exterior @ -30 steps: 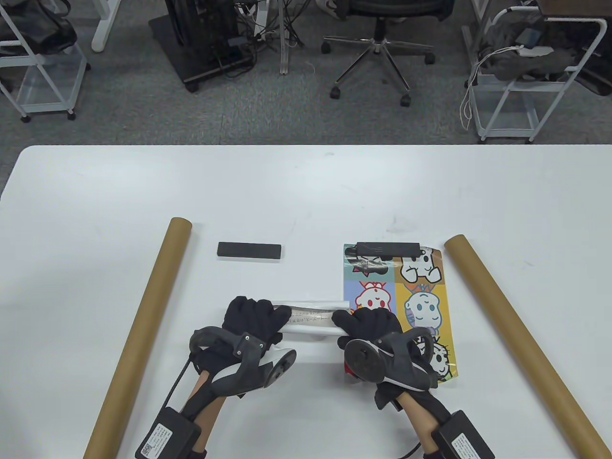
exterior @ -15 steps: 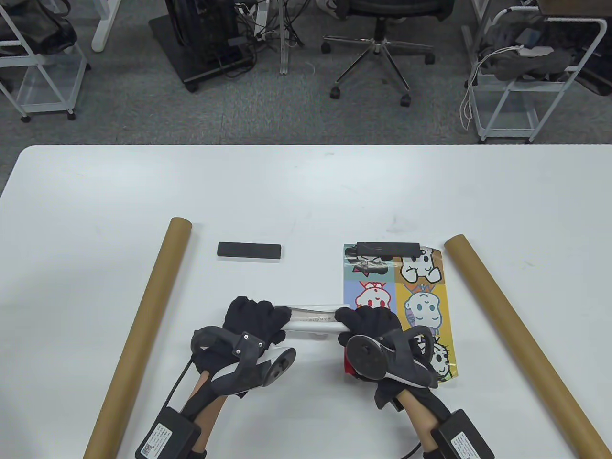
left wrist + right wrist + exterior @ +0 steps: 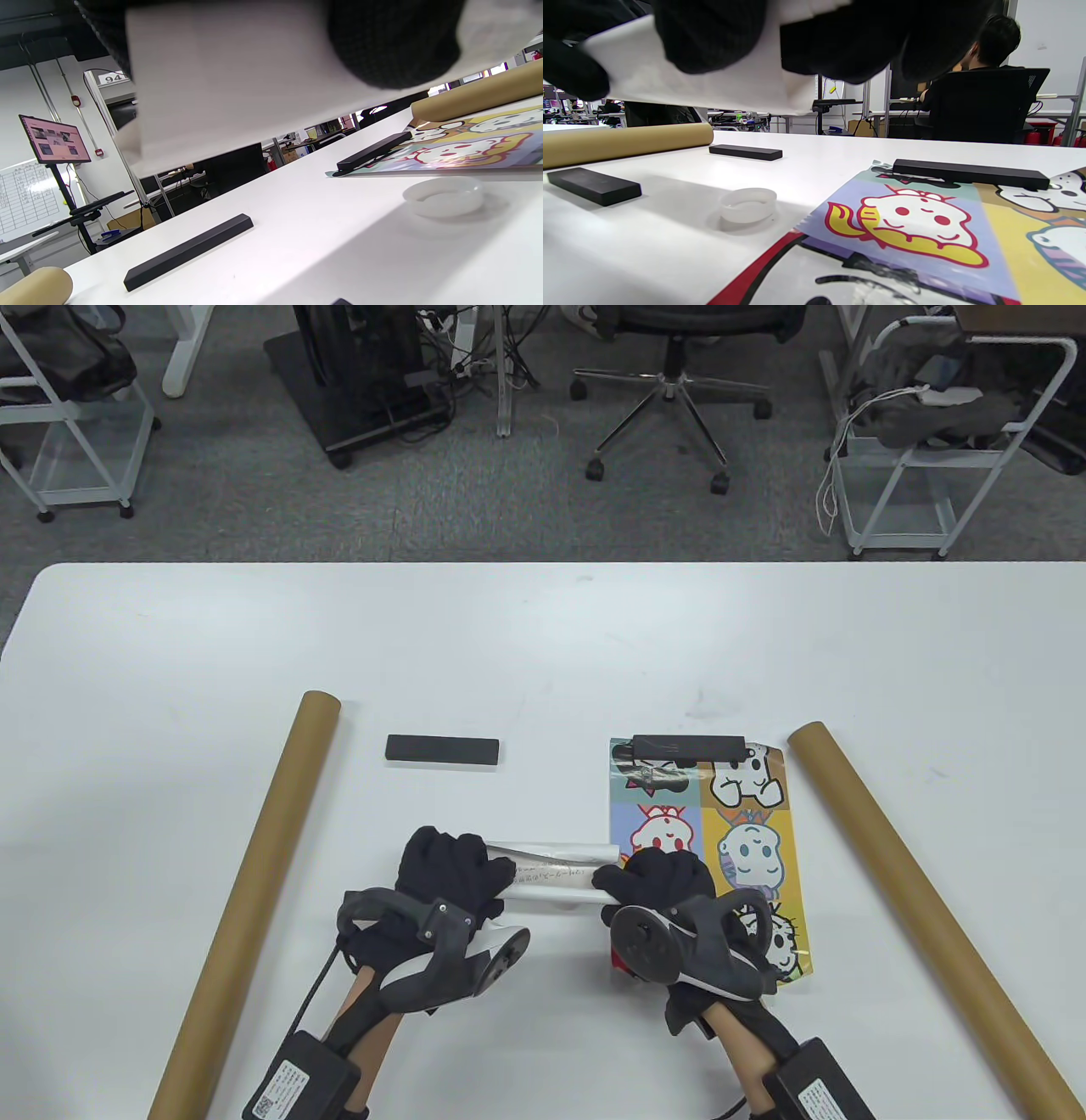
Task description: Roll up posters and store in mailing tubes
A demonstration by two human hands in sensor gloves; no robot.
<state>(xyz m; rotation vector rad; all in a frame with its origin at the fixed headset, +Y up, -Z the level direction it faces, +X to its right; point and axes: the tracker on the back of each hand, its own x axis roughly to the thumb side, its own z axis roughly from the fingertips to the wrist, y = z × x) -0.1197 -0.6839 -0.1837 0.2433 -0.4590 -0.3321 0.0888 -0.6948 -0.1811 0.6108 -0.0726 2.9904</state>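
Note:
A white rolled poster point(image 3: 551, 872) is held level a little above the table, between my two hands. My left hand point(image 3: 450, 869) grips its left end and my right hand point(image 3: 662, 878) grips its right end, fingers curled round the roll. The left wrist view shows the roll point(image 3: 237, 84) close overhead, and it appears again point(image 3: 712, 84) in the right wrist view. A colourful cartoon poster point(image 3: 747, 831) lies flat at the right, pinned at its far edge by a black bar point(image 3: 689, 747). Two brown mailing tubes lie on the table, one at the left point(image 3: 254, 891), one at the right point(image 3: 916, 891).
A second black bar point(image 3: 442, 749) lies left of centre. A small clear plastic cap point(image 3: 748, 204) sits on the table under the roll. Another black block point(image 3: 594, 185) lies near the left hand. An office chair point(image 3: 670, 381) and carts stand beyond the table.
The roll has turned slightly in both hands, and the right wrist has rocked a little. Both hands keep their grip and stay in place.

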